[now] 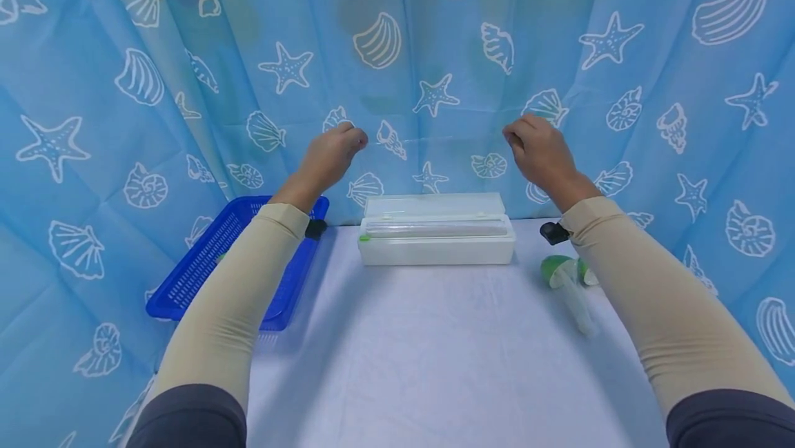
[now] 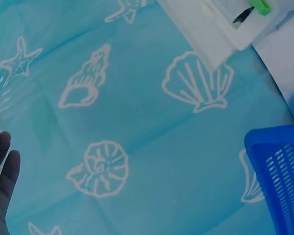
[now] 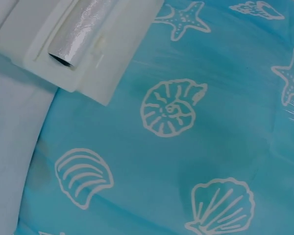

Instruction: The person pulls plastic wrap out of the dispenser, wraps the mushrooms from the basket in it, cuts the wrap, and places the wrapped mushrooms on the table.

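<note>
Both hands are raised in front of the curtain, wide apart. My left hand (image 1: 335, 151) and my right hand (image 1: 543, 151) each pinch an end of a clear sheet of plastic wrap (image 1: 428, 139), faintly visible between them. Below stands a white plastic wrap dispenser (image 1: 437, 251) with its lid (image 1: 435, 204) up and a roll (image 1: 437, 228) inside. In the left wrist view, some left fingers (image 2: 9, 171) show at the left edge. The right hand is outside the right wrist view, where the dispenser (image 3: 39, 44) appears at top left.
A blue plastic basket (image 1: 286, 299) sits at the left, partly behind the left forearm. On the right lie cut green pieces with pale insides (image 1: 553, 270), with crumpled clear film (image 1: 579, 303) by them. A blue shell-print curtain (image 1: 397, 82) hangs behind the white-covered table (image 1: 435, 351).
</note>
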`<control>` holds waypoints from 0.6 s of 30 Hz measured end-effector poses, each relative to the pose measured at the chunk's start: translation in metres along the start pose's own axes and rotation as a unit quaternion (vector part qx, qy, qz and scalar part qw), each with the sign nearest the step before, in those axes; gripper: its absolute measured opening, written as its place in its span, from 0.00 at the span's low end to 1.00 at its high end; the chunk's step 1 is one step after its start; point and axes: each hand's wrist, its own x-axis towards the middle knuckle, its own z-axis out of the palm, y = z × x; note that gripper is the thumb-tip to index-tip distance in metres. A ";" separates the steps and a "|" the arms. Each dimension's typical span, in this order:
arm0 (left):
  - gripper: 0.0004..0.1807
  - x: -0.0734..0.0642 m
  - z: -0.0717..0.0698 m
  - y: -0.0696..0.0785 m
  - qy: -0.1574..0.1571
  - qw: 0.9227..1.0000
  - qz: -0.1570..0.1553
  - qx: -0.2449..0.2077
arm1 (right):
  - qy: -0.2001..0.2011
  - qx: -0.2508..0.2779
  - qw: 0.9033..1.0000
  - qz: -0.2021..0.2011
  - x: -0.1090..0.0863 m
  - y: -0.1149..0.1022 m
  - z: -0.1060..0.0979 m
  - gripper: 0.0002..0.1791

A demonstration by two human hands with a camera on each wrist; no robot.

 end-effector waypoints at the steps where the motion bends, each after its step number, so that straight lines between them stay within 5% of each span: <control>1: 0.09 0.000 -0.001 0.001 0.003 1.000 0.000 -0.001 | 0.001 0.000 1.000 0.001 0.001 -0.001 -0.001 0.10; 18: 0.08 0.002 -0.018 0.009 0.047 0.998 0.025 0.025 | 0.025 0.004 1.000 0.010 0.011 -0.007 -0.014 0.11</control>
